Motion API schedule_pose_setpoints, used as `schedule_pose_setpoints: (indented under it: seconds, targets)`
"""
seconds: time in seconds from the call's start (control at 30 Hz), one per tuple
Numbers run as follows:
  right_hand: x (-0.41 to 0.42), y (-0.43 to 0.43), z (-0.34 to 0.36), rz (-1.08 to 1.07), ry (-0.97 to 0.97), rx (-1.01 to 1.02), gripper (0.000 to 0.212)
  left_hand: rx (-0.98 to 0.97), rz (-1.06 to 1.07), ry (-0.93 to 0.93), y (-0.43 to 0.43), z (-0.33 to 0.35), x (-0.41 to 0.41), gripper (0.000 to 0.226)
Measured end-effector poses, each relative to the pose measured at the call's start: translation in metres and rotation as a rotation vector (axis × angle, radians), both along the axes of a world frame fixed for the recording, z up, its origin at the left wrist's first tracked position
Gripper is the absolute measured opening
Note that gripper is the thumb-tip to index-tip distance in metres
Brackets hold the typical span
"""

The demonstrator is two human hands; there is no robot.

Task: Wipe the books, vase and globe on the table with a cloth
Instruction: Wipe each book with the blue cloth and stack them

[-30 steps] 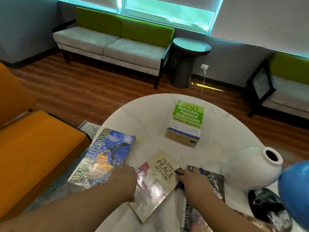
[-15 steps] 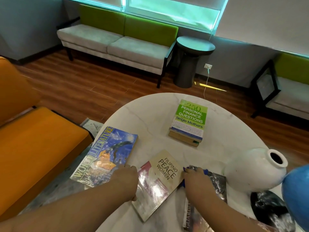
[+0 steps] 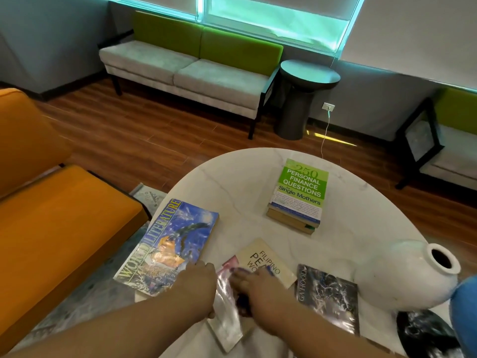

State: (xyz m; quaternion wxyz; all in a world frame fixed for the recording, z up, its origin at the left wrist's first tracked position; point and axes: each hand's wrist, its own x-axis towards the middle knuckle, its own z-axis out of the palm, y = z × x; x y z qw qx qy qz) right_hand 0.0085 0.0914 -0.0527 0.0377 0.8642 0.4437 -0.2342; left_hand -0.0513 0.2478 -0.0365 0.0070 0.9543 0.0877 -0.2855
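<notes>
- Right hand [image 3: 260, 290], lower centre of frame: fingers [image 3: 238, 277] stretched out roughly flat over the blue cloth [image 3: 269, 272], pressing it onto the Filipino Peace Women book [image 3: 268, 257]. No curl round anything visible.
- The cloth is mostly hidden under the hand. Blue bits peek out at the fingertips, and there is a dark bunch under the palm.
- Left hand [image 3: 196, 288] is just left of the right hand, back up. It rests on the left edge of the Filipino Peace Women book and overlaps the lower right corner of the World Literature book [image 3: 167, 246]. Its fingers [image 3: 205, 270] are bent down, and whether they grip the edge cannot be told.
- The Filipino Peace Women book lies flat and angled on the white marble desk [image 3: 232, 182], with a glossy glare on the lower cover.
- The World Literature book is left of it, flat, partly overhanging the desk's left edge.
- The dark book [image 3: 327, 295] is right of the right hand, flat, near the vase.
- The green finance book [image 3: 302, 188] tops a small stack, centre of frame, well apart from the hands.
- The white vase [image 3: 402, 275], right of frame, is tilted with its mouth facing upper right.
- The blue globe [image 3: 464, 308] is cropped at the right edge, with a dark marbled disc [image 3: 423, 334] below it.
- Around the desk: an orange sofa [image 3: 51, 228] at left, a grey-green sofa [image 3: 193, 71] at the top, and a dark side table [image 3: 307, 81] at upper right.
</notes>
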Motion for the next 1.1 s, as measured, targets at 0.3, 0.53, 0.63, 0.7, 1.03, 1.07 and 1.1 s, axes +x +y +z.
schedule_pose_setpoints:
  seconds: [0.3, 0.53, 0.63, 0.7, 1.03, 1.07, 1.1]
  targets:
    - [0.051, 0.009, 0.009, -0.194, -0.097, -0.055, 0.07, -0.037, 0.004, -0.003, 0.003, -0.002, -0.004, 0.075]
    - [0.0, 0.014, 0.001, 0.067, 0.043, 0.047, 0.07, 0.013, -0.08, -0.007, 0.001, 0.001, -0.002, 0.073]
    - [0.008, -0.006, -0.001, -0.162, 0.051, 0.091, 0.065, 0.034, -0.132, -0.014, 0.001, 0.005, -0.001, 0.069]
    - [0.022, -0.026, 0.003, -0.307, 0.002, 0.068, 0.063, 0.015, -0.121, -0.013, 0.001, 0.006, -0.001, 0.069]
    - [0.025, -0.059, 0.038, -0.589, -0.086, 0.217, 0.06, -0.03, -0.082, 0.041, -0.007, 0.02, 0.005, 0.074]
    - [0.023, -0.06, 0.041, -0.597, -0.08, 0.254, 0.059, -0.016, -0.093, 0.046, -0.007, 0.019, 0.006, 0.073]
    - [0.021, -0.061, 0.044, -0.612, -0.063, 0.294, 0.059, 0.003, -0.106, 0.05, -0.007, 0.018, 0.007, 0.072]
